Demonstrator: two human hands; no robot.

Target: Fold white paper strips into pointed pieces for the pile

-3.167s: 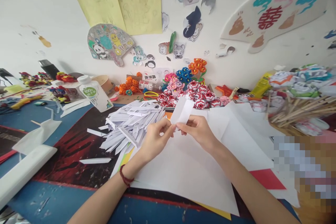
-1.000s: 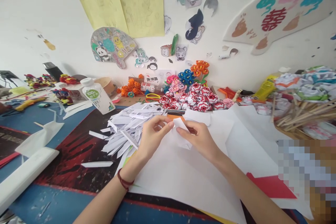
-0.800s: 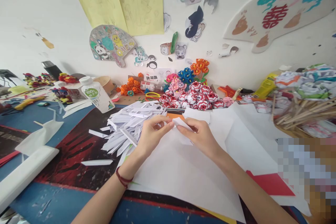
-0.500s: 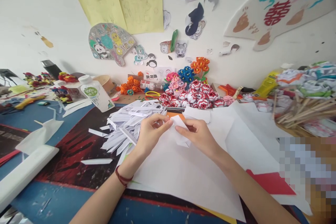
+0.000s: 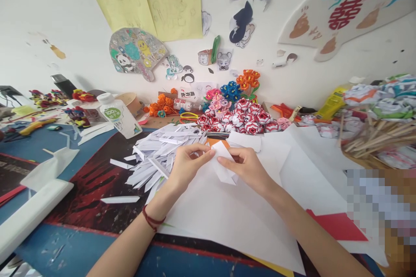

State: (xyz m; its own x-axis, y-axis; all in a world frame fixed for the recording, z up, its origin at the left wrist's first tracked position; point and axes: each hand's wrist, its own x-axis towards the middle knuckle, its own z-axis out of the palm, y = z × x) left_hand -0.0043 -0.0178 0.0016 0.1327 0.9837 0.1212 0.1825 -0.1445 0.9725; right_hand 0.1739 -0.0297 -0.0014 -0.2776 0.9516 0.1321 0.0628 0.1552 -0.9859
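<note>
Paper (image 5: pixel 224 171) partly hidden; right hand (image 5: pixel 249 166) overlaps

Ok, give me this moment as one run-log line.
left hand: pinching small paper | right hand: holding same paper | below: large white sheet | beside left hand: strip pile

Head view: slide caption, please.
Left hand and right hand hold a small white paper near a pile of paper strips.

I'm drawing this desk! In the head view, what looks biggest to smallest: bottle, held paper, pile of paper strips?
1. Pile of paper strips
2. White bottle
3. Held paper
That's only how they look.
</note>
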